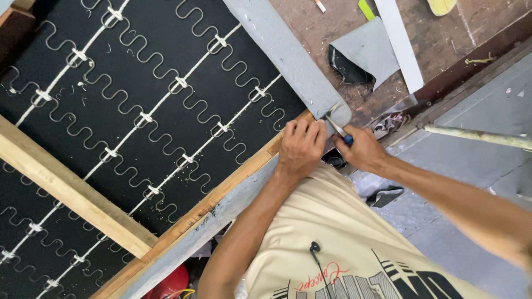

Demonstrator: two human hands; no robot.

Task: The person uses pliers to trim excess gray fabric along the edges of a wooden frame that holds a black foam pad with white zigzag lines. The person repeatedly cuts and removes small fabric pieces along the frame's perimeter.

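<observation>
While the left hand (pixel 300 148) is pressed with closed fingers on the grey fabric (pixel 332 111) at the wooden frame's (pixel 233 180) corner, the blue-handled screwdriver (pixel 338 130) gripped in the right hand (pixel 363 150) is best levered gently.

Two bare hands at the frame corner, the left hand (pixel 301 147) and the right hand (pixel 361 149); one blue-handled screwdriver (pixel 338 130) in the right; one wooden furniture frame (pixel 224 188), with one pale timber crossbar (pixel 66 191) over its black backing; three white tie lines (pixel 160 102) crossing the zigzag springs (pixel 194 108), whose rows cannot be counted surely; one grey fabric strip (pixel 288 55); one white strip (pixel 400 47); one grey fabric scrap (pixel 368 52) on the floor.
</observation>
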